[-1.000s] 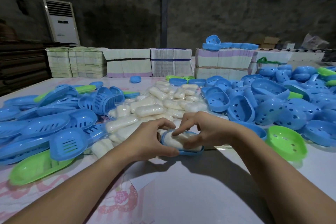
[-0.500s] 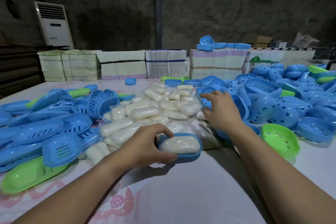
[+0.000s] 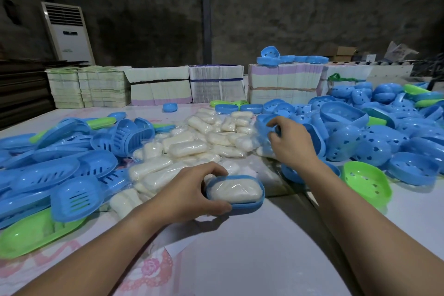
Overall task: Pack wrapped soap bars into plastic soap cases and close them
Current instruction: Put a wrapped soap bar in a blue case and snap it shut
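Head view, soap in case, left fingers seemingly gripping

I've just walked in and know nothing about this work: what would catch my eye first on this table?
Heaps of blue cases flood both sides of the table, with a pile of wrapped soap bars between them. Up front, the left hand grips a blue tray with one soap bar in it, lid not yet on. The right hand reaches into the blue heap behind.
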A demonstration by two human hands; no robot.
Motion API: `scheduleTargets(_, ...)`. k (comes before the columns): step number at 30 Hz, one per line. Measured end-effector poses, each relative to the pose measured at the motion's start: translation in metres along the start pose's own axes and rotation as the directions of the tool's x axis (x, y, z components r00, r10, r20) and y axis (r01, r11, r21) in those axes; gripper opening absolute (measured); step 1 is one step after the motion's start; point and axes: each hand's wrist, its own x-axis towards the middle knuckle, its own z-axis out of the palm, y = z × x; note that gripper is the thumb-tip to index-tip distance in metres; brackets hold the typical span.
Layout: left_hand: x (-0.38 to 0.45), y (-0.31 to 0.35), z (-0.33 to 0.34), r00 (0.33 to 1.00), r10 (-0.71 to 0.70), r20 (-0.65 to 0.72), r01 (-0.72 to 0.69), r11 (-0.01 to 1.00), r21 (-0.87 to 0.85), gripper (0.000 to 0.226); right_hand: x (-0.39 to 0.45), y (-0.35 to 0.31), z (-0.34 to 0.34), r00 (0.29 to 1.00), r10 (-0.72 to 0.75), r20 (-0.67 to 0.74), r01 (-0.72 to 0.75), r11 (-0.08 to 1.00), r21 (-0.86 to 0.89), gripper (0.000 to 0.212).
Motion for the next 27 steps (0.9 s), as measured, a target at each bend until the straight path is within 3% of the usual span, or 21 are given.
scheduleTargets(2, -0.001, 0.002, 0.0, 1.0, 0.007, 0.006, -0.006, 0.999, -0.032, 0.063, -0.001, -0.011, -0.006, 0.999, 0.029, 0.022, -0.034, 0.959, 0.282, 0.018)
scheduleTargets(5, 0.0, 0.002, 0.002, 1.0, -0.006, -0.014, 0.005, 0.996, -0.093, 0.068, -0.005, -0.025, -0.017, 0.964, 0.14, 0.227, -0.258, 0.708, 0.658, 0.017)
scheduleTargets(7, 0.001, 0.002, 0.004, 0.999, -0.024, -0.043, 0.017, 0.986, -0.166, 0.066, -0.009, -0.032, -0.02, 0.903, 0.12, 0.413, -0.411, 0.523, 0.747, 0.01)
scheduleTargets(9, 0.001, 0.002, 0.004, 0.994, -0.04, -0.101, 0.019, 0.98, -0.2, 0.064, -0.012, -0.033, -0.019, 0.84, 0.036, 0.541, -0.493, 0.467, 0.734, 0.026)
scheduleTargets(12, 0.002, 0.001, 0.001, 0.976, -0.08, -0.202, 0.018, 0.957, -0.29, 0.067, -0.016, -0.031, -0.014, 0.751, -0.117, 0.649, -0.488, 0.563, 0.667, 0.054)
scheduleTargets(14, 0.004, 0.001, -0.001, 0.964, -0.107, -0.242, 0.015, 0.935, -0.355, 0.068, -0.018, -0.031, -0.009, 0.729, -0.163, 0.664, -0.428, 0.648, 0.629, 0.061)
scheduleTargets(17, 0.004, 0.002, -0.002, 0.948, -0.155, -0.279, 0.023, 0.905, -0.424, 0.069, -0.023, -0.035, -0.005, 0.779, -0.147, 0.61, -0.33, 0.731, 0.597, 0.055)
scheduleTargets(21, 0.007, 0.002, 0.0, 0.919, -0.232, -0.318, 0.007, 0.817, -0.577, 0.069, -0.026, -0.04, -0.001, 0.826, -0.162, 0.539, -0.187, 0.824, 0.535, 0.028)
scheduleTargets(27, 0.008, 0.0, 0.0, 0.92, -0.286, -0.267, -0.018, 0.651, -0.759, 0.053, -0.032, -0.049, 0.011, 0.859, -0.202, 0.471, -0.134, 0.798, 0.587, 0.037)
